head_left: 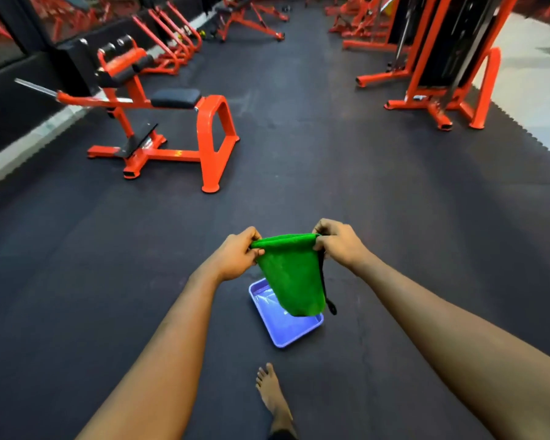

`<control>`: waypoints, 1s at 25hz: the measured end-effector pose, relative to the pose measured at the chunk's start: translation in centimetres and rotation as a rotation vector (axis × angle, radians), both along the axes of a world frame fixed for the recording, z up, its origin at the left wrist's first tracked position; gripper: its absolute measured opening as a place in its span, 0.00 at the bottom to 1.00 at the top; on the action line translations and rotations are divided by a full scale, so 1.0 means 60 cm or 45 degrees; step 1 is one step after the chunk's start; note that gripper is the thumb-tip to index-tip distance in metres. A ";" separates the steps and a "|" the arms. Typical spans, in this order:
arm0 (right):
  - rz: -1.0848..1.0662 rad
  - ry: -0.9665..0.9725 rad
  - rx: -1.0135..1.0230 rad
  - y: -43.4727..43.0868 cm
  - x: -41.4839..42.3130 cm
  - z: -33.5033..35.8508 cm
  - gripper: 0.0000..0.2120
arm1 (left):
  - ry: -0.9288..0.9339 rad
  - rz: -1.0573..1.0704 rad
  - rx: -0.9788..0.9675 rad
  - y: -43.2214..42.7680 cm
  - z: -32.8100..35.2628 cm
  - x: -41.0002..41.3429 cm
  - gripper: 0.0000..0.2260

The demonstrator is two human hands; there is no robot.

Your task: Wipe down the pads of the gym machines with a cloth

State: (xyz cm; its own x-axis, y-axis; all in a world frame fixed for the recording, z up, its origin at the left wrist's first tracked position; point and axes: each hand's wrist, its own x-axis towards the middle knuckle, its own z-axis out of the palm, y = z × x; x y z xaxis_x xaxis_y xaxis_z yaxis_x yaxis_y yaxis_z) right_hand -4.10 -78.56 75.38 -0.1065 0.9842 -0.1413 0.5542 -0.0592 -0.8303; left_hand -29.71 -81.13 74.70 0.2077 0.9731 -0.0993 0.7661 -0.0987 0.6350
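My left hand [238, 255] and right hand [338, 241] pinch the top corners of the green microfibre cloth [294, 277], hanging above the purple plastic tray [280, 335].

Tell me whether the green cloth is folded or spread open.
Folded: the green cloth hangs doubled over along its top, ends pinched by left hand and right hand.

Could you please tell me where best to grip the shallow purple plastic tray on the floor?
Probably its raised rim, from above at two opposite sides: the shallow purple plastic tray lies flat and low-walled on the black floor mat. The left hand and right hand pinch the green cloth.
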 end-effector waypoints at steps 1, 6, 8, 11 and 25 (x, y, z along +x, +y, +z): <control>-0.026 -0.005 -0.036 0.042 -0.006 -0.016 0.10 | -0.033 -0.011 -0.044 0.046 -0.019 -0.004 0.03; -0.105 -0.113 -0.244 0.206 -0.038 -0.117 0.11 | -0.076 0.015 -0.292 0.219 -0.140 -0.024 0.05; -0.114 -0.178 -0.298 0.238 -0.047 -0.169 0.10 | -0.081 0.070 -0.342 0.248 -0.186 -0.024 0.05; -0.071 -0.243 -0.425 0.289 -0.055 -0.300 0.10 | -0.085 0.139 -0.483 0.276 -0.306 -0.020 0.06; 0.052 -0.364 -0.732 0.342 -0.034 -0.903 0.13 | -0.058 0.537 -0.911 0.271 -0.884 0.072 0.08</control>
